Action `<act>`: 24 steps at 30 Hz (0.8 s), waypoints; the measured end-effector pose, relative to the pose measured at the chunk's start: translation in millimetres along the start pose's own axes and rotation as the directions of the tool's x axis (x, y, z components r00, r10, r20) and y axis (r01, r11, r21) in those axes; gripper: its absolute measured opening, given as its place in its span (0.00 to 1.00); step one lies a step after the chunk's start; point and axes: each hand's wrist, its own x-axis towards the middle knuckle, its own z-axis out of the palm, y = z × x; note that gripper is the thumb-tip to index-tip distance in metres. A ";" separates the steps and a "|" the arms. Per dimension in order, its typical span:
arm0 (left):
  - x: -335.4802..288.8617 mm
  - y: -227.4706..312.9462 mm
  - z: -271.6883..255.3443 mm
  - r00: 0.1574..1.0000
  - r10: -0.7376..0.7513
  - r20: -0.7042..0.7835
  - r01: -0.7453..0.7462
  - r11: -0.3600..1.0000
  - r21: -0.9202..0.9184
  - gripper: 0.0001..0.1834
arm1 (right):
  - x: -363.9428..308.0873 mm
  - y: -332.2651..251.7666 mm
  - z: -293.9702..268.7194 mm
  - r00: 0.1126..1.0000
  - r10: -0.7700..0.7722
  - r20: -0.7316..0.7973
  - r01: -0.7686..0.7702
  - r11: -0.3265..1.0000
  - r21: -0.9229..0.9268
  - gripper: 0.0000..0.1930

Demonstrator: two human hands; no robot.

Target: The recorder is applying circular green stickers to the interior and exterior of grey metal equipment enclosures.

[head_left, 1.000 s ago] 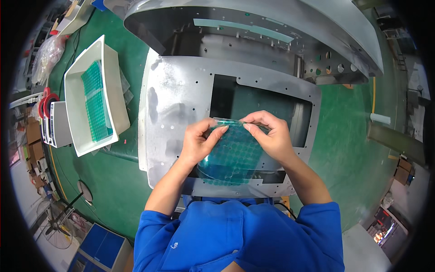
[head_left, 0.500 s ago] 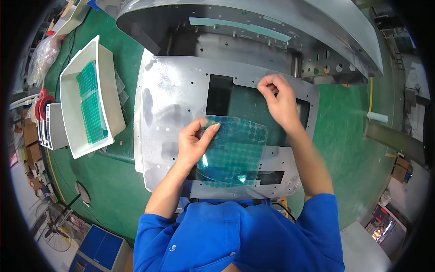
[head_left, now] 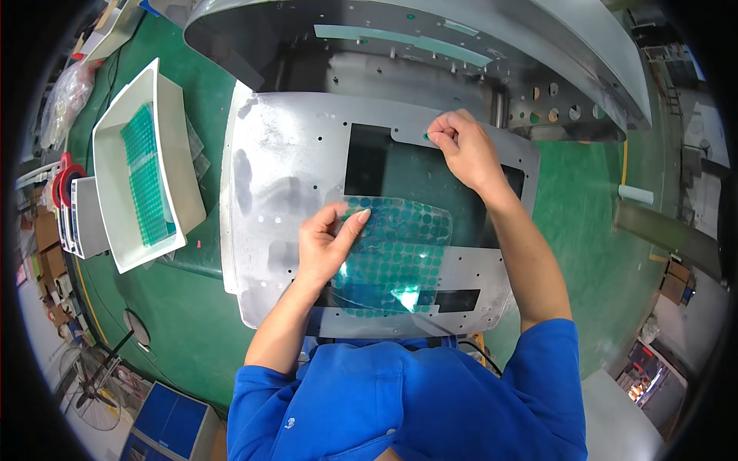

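Observation:
My left hand (head_left: 329,240) pinches the upper left corner of a clear sheet of round green stickers (head_left: 400,250) between thumb and fingers. The sheet hangs over the near part of a grey metal panel (head_left: 288,142) that has dark rectangular cutouts and small holes. Farther off, my right hand (head_left: 463,146) is closed in a pinch, with a small round green sticker (head_left: 426,137) at its fingertips. That sticker is over the panel's far edge, close to a small hole by the large cutout.
A curved metal housing (head_left: 553,84) with studs and round holes rises behind the panel. To the left, a white plastic bin (head_left: 173,115) holds more green sticker sheets (head_left: 146,173). Beside it are red-handled scissors (head_left: 65,180). A fan (head_left: 96,396) stands at the lower left.
My right hand has moved slightly left and toward the far edge of the panel, and the green sticker at its fingertips now shows. My left hand still holds the sheet, nearly unmoved.

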 end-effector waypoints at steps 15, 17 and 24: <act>0.6 3.0 1.3 1.000 -0.010 -0.009 0.010 1.000 0.004 0.04 | 2.3 0.7 -1.3 0.999 0.014 0.035 -0.014 1.000 0.017 0.04; 1.0 1.2 0.7 1.000 0.008 -0.010 -0.008 1.000 0.014 0.04 | 2.7 1.1 0.0 1.000 0.016 0.019 -0.015 1.000 -0.014 0.03; 1.5 1.7 1.3 1.000 0.014 -0.011 -0.014 1.000 0.006 0.05 | 2.0 1.0 1.0 1.000 -0.014 -0.001 0.014 0.999 -0.042 0.02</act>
